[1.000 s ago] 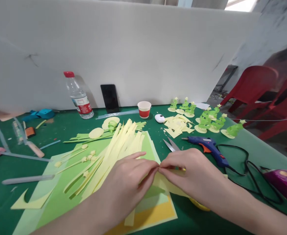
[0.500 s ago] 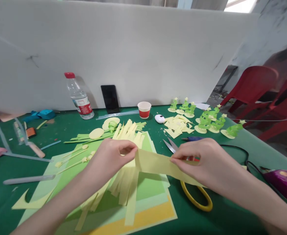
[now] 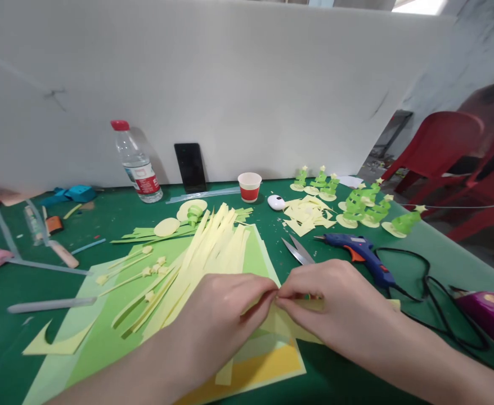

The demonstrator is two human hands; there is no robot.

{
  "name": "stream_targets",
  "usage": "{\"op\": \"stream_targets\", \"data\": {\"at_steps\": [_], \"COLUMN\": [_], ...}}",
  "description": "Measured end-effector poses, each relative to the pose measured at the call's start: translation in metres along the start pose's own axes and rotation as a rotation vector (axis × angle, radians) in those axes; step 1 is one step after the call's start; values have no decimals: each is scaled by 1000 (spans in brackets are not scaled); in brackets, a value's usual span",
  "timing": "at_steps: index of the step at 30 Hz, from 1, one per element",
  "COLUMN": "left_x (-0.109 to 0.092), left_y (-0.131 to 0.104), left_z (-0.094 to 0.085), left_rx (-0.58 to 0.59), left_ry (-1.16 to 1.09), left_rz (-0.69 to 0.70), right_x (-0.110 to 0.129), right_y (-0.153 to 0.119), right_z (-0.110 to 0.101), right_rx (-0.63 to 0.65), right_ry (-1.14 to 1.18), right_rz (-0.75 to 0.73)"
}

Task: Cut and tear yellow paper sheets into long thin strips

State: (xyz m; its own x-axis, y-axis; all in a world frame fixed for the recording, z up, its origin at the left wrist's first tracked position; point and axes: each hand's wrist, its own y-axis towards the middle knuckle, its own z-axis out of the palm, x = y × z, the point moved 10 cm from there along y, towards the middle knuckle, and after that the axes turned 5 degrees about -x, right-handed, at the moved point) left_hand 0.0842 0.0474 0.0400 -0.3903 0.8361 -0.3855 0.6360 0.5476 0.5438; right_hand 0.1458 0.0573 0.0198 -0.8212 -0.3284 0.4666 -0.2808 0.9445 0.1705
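My left hand and my right hand meet fingertip to fingertip over the stacked paper sheets. Both pinch a pale yellow paper strip, which hangs beneath and between them, mostly hidden by the fingers. Left of the hands, many pale yellow strips lie in a pile on green sheets. Thin strips with small star ends rest beside the pile. Scissors lie just beyond my right hand, their handles covered.
A blue glue gun with a black cable lies at right, near a purple tool. Green paper spiral trees and paper scraps stand behind. A bottle, phone and paper cup are along the white board.
My left hand has moved right and slightly down, and its fingertips now meet those of my right hand. The strip is no longer stretched between them. The blue glue gun is more exposed.
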Motion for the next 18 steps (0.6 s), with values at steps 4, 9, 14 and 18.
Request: {"op": "stream_targets", "data": {"at_steps": [4, 9, 14, 18], "left_x": [2, 3, 32, 80], "left_y": [-2, -3, 1, 4], "left_z": [-1, -1, -5, -22], "left_rx": [3, 22, 59, 34], "left_ry": [12, 73, 135, 172], "left_rz": [-16, -17, -159, -408], "right_x": [1, 3, -1, -18], "right_y": [0, 1, 2, 6], "right_z": [-5, -6, -27, -42], "right_rx": [-39, -68, -164, -115], "right_ry": [-4, -7, -48, -67], "right_rz": [-2, -33, -58, 30]}}
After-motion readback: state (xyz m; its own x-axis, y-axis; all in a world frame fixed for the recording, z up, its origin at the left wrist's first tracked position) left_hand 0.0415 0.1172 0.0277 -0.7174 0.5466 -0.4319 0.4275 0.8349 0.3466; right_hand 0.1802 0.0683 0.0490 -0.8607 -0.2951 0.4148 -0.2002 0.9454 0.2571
